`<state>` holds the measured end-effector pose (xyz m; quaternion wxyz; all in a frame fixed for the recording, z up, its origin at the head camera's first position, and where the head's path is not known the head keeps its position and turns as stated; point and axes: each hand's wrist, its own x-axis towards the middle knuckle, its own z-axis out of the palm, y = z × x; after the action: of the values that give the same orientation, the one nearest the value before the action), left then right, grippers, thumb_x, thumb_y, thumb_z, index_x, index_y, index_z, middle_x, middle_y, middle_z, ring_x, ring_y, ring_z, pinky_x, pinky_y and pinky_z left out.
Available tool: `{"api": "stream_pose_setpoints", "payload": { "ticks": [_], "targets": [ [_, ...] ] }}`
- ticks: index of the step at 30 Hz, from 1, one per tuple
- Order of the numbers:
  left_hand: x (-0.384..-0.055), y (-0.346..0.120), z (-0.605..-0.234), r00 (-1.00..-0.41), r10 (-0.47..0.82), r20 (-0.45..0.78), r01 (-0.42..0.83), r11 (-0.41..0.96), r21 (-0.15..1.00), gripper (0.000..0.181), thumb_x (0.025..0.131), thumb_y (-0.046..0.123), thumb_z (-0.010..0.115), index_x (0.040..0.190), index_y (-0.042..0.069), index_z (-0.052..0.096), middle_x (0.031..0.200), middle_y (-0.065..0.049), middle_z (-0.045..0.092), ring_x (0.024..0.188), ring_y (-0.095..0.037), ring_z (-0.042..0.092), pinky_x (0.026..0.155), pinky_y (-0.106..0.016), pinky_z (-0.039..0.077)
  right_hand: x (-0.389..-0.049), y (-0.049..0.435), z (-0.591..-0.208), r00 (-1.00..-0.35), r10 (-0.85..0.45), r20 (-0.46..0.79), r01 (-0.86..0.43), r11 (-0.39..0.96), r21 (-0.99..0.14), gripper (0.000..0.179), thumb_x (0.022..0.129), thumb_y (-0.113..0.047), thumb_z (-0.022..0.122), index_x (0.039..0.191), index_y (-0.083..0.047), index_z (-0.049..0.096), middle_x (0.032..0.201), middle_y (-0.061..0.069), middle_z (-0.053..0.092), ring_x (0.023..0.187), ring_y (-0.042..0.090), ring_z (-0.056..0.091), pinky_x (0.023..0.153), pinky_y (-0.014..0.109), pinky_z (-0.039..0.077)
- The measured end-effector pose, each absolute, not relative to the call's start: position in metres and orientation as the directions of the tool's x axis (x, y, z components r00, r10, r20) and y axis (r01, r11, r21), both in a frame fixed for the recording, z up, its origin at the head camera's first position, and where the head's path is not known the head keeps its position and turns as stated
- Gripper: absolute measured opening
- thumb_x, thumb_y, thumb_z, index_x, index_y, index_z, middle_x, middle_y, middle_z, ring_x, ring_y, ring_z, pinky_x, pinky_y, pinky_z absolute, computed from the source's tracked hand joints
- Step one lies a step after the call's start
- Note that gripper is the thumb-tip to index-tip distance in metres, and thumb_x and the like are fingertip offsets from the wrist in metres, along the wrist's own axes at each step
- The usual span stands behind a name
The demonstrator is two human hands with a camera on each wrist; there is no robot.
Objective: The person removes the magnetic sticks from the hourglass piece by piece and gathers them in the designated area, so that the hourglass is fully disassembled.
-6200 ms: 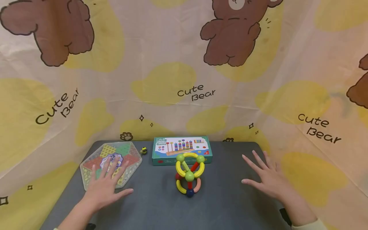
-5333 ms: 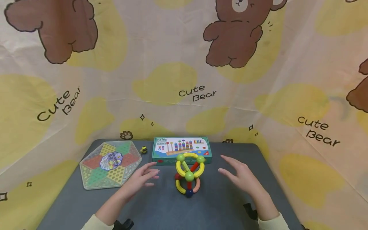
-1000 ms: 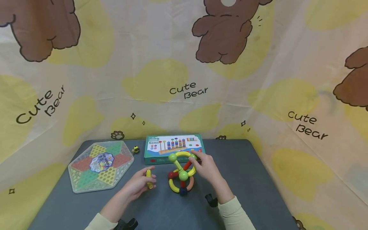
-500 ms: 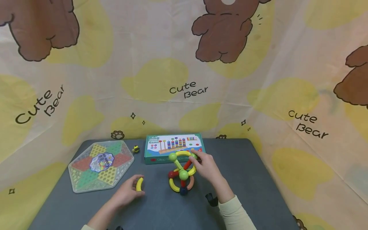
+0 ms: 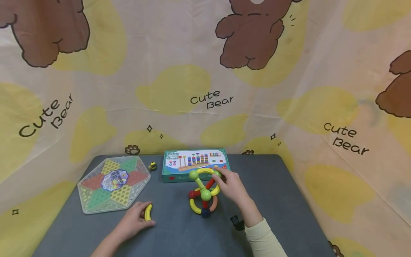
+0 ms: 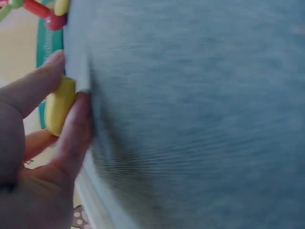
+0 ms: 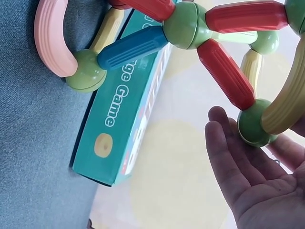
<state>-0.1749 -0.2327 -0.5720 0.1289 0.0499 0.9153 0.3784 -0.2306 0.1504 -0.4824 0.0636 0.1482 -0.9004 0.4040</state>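
Observation:
In the head view, a magnetic ball-and-stick toy structure (image 5: 205, 195) stands mid-table, with green, red and dark blue balls joined by straight and curved sticks. My right hand (image 5: 232, 185) holds it at the upper right green ball (image 7: 255, 123); the right wrist view shows the fingers around that ball. Left of the structure and apart from it, my left hand (image 5: 132, 221) pinches a yellow curved stick (image 5: 148, 212) between thumb and fingers, low over the table. That stick (image 6: 60, 106) is also visible between the fingertips in the left wrist view.
Behind the structure lies a green Ring Challenge Game box (image 5: 196, 177). A hexagonal Chinese checkers board (image 5: 91, 208) lies at the left, beyond my left hand. A small yellow-and-black bee figure (image 5: 152, 166) sits between them. A bear-print cloth (image 5: 179, 121) hangs behind the table (image 5: 266, 200).
Both hands were empty at first. The structure's left upper yellow curved stick has come off into my left hand, which has since moved left and nearer me. My right hand has taken hold of the structure.

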Motion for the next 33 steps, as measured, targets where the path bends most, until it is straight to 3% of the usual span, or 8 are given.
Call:
{"api": "stream_pose_setpoints", "payload": {
  "ticks": [7, 12, 16, 23, 28, 31, 33],
  "targets": [
    [-0.172, -0.249, -0.582, -0.967, 0.227, -0.115, 0.116, 0.796, 0.594, 0.082, 0.074, 0.047, 0.087, 0.138, 0.003, 0.06, 0.113, -0.004, 0.058, 0.099, -0.018, 0.052, 0.082, -0.039, 0.047, -0.232, 0.149, -0.484, -0.946, -0.231, 0.227, -0.323, 0.63, -0.706, 0.041, 0.1, -0.029, 0.065, 0.137, -0.013, 0.063, 0.119, 0.008, 0.072, 0.088, 0.012, 0.067, 0.076, 0.03, 0.056],
    [-0.172, -0.264, -0.58, -0.952, 0.267, -0.152, 0.114, 0.765, 0.634, 0.083, 0.079, 0.044, 0.084, 0.144, 0.003, 0.054, 0.117, -0.006, 0.056, 0.102, -0.019, 0.054, 0.085, -0.043, 0.049, -0.234, 0.149, -0.486, -0.944, -0.232, 0.233, -0.328, 0.624, -0.709, 0.04, 0.1, -0.03, 0.064, 0.137, -0.014, 0.064, 0.115, 0.006, 0.073, 0.088, 0.012, 0.068, 0.076, 0.03, 0.057],
    [-0.171, -0.269, -0.575, -0.939, 0.286, -0.189, 0.101, 0.758, 0.644, 0.083, 0.075, 0.044, 0.087, 0.143, 0.007, 0.055, 0.118, -0.005, 0.057, 0.102, -0.02, 0.057, 0.084, -0.043, 0.051, -0.233, 0.151, -0.485, -0.949, -0.225, 0.219, -0.312, 0.593, -0.742, 0.038, 0.101, -0.031, 0.063, 0.136, -0.017, 0.065, 0.107, 0.004, 0.073, 0.087, 0.012, 0.069, 0.074, 0.029, 0.057],
    [-0.168, -0.271, -0.573, -0.965, 0.209, -0.158, 0.087, 0.824, 0.56, 0.079, 0.067, 0.044, 0.092, 0.132, 0.011, 0.064, 0.113, -0.004, 0.061, 0.1, -0.022, 0.06, 0.083, -0.046, 0.053, -0.231, 0.153, -0.484, -0.964, -0.204, 0.172, -0.258, 0.543, -0.799, 0.037, 0.101, -0.033, 0.063, 0.135, -0.021, 0.066, 0.096, 0.001, 0.071, 0.078, 0.013, 0.062, 0.065, 0.027, 0.051],
    [-0.167, -0.258, -0.561, -0.985, 0.166, -0.048, 0.119, 0.853, 0.509, 0.08, 0.076, 0.055, 0.083, 0.136, 0.008, 0.061, 0.121, -0.013, 0.063, 0.108, -0.033, 0.061, 0.089, -0.057, 0.05, -0.229, 0.155, -0.485, -0.969, -0.19, 0.156, -0.234, 0.522, -0.82, 0.035, 0.1, -0.032, 0.065, 0.133, -0.022, 0.067, 0.101, 0.001, 0.072, 0.082, 0.012, 0.064, 0.069, 0.028, 0.053],
    [-0.171, -0.228, -0.549, -0.992, 0.121, 0.042, 0.124, 0.836, 0.535, 0.066, 0.085, 0.051, 0.077, 0.131, 0.006, 0.065, 0.114, -0.013, 0.067, 0.103, -0.03, 0.064, 0.087, -0.053, 0.052, -0.227, 0.157, -0.486, -0.973, -0.17, 0.158, -0.224, 0.506, -0.833, 0.034, 0.099, -0.032, 0.066, 0.131, -0.022, 0.068, 0.103, 0.001, 0.072, 0.085, 0.012, 0.066, 0.072, 0.029, 0.054],
    [-0.177, -0.202, -0.543, -0.995, 0.092, 0.045, 0.1, 0.797, 0.596, 0.055, 0.089, 0.046, 0.075, 0.126, 0.006, 0.068, 0.104, -0.007, 0.07, 0.093, -0.021, 0.065, 0.08, -0.044, 0.053, -0.225, 0.16, -0.487, -0.976, -0.15, 0.16, -0.214, 0.49, -0.845, 0.034, 0.098, -0.032, 0.067, 0.13, -0.022, 0.069, 0.104, 0.001, 0.073, 0.086, 0.012, 0.068, 0.074, 0.03, 0.055]
  ]
}}
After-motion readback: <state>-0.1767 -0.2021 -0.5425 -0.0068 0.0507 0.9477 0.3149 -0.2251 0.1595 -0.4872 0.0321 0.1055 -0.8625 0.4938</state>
